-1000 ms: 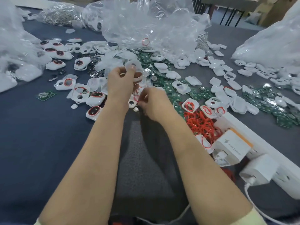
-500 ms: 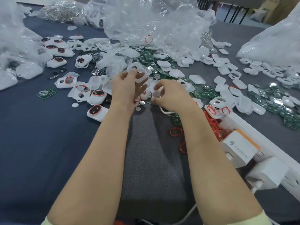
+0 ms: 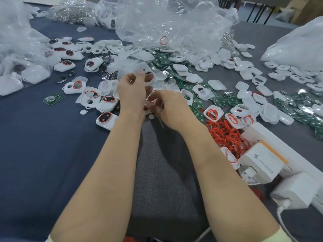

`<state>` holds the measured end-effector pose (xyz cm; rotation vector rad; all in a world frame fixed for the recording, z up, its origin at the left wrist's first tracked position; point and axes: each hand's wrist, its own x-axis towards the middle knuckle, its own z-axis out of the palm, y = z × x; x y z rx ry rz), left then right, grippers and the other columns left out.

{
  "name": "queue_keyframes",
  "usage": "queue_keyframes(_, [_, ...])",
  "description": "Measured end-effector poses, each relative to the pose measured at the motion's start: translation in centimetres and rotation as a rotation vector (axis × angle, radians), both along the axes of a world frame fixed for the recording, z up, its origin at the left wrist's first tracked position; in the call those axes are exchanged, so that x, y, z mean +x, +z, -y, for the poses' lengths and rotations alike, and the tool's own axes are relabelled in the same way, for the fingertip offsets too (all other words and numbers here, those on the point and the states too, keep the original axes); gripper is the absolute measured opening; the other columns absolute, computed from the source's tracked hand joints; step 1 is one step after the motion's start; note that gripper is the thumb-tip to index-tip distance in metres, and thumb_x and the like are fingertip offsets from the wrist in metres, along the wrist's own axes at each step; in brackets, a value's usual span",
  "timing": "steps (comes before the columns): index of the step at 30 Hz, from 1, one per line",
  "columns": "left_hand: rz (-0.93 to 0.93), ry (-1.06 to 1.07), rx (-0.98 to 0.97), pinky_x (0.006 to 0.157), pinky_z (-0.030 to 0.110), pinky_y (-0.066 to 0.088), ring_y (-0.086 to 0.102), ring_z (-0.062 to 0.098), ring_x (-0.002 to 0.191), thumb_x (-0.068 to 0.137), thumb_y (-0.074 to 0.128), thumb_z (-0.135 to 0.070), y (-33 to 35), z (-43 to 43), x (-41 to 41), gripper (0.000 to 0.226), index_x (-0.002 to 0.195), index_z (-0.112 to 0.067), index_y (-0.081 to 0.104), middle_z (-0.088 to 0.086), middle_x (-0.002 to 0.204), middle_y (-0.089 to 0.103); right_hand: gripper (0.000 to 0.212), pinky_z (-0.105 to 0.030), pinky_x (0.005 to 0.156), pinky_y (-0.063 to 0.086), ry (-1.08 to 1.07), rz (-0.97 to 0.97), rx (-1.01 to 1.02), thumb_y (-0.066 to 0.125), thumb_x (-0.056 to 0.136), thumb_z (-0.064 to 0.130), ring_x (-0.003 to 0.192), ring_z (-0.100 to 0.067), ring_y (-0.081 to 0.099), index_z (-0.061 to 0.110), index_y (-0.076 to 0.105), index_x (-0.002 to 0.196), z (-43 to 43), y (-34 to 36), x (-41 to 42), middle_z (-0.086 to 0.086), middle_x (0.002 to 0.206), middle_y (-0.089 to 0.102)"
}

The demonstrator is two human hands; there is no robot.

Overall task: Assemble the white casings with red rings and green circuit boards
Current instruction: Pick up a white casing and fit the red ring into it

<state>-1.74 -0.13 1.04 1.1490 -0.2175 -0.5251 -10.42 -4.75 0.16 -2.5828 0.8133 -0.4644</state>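
My left hand (image 3: 132, 91) grips a white casing (image 3: 146, 72) by its rim, held up above the table. Just below it, my right hand (image 3: 167, 105) pinches a small white piece with a red ring (image 3: 148, 104); its exact shape is hidden by the fingers. A heap of loose red rings (image 3: 225, 133) lies to the right of my right wrist. Green circuit boards (image 3: 197, 102) are scattered beyond my hands. Casings fitted with red rings (image 3: 104, 118) sit left of my left wrist.
Crumpled clear plastic bags (image 3: 174, 27) fill the far middle, left and right. A white power strip (image 3: 283, 151) with chargers (image 3: 262, 163) lies at the right. Loose white casing halves (image 3: 248, 72) spread across the far right. A single green board (image 3: 52, 99) lies at the left.
My right hand has drawn back toward my left hand, uncovering the heap of red rings. The left hand keeps holding the casing up.
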Motion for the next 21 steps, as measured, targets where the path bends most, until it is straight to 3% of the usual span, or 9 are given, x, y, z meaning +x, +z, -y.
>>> queue_keyframes(5, [0.127, -0.033, 0.036, 0.063, 0.024, 0.053, 0.060, 0.013, 0.063, 0.096, 0.057, -0.017, -0.1, 0.0, -0.4, 0.013, 0.084, -0.013, 0.055, -0.003, 0.072, 0.068, 0.011, -0.035, 0.077, 0.044, -0.054, 0.033, 0.049, 0.062, 0.087, 0.021, 0.091, -0.028, 0.058, 0.012, 0.061, 0.095, -0.4, -0.2, 0.5, -0.008, 0.093, 0.063])
queue_keyframes(9, [0.145, -0.017, 0.034, 0.069, 0.024, 0.054, 0.063, 0.012, 0.068, 0.095, 0.057, -0.018, -0.3, 0.1, -0.2, 0.012, 0.084, -0.015, 0.055, -0.005, 0.072, 0.069, 0.013, -0.032, 0.072, 0.039, -0.060, 0.042, 0.071, 0.062, 0.086, 0.018, 0.093, -0.031, 0.056, 0.019, 0.049, 0.087, -1.0, -0.2, 1.0, -0.011, 0.099, 0.056])
queue_keyframes(12, [0.074, -0.009, -0.009, 0.071, 0.023, 0.053, 0.064, 0.013, 0.071, 0.095, 0.055, -0.012, -0.2, 0.3, -0.1, 0.011, 0.084, -0.014, 0.056, -0.004, 0.068, 0.069, 0.013, -0.034, 0.074, 0.042, -0.062, 0.067, 0.038, 0.059, 0.084, 0.010, 0.095, -0.030, 0.055, 0.012, 0.062, 0.097, -1.2, -0.3, 0.9, -0.008, 0.096, 0.051])
queue_keyframes(15, [0.018, -0.015, -0.059, 0.075, 0.025, 0.056, 0.067, 0.015, 0.076, 0.095, 0.054, -0.008, -0.1, 0.3, 0.0, 0.011, 0.085, -0.012, 0.058, -0.004, 0.068, 0.070, 0.015, -0.041, 0.082, 0.048, -0.080, 0.135, 0.067, 0.056, 0.087, 0.010, 0.093, -0.029, 0.058, 0.012, 0.066, 0.099, -1.1, -0.1, 0.8, -0.011, 0.100, 0.058])
queue_keyframes(21, [-0.035, -0.082, -0.113, 0.074, 0.021, 0.055, 0.066, 0.014, 0.079, 0.098, 0.049, -0.006, 0.2, 0.0, -0.2, 0.014, 0.086, -0.013, 0.054, 0.003, 0.079, 0.069, 0.005, -0.023, 0.076, 0.046, -0.232, 0.460, 0.226, 0.060, 0.089, 0.012, 0.075, -0.010, 0.058, 0.011, 0.064, 0.091, 0.5, 1.1, -0.7, 0.005, 0.081, 0.061])
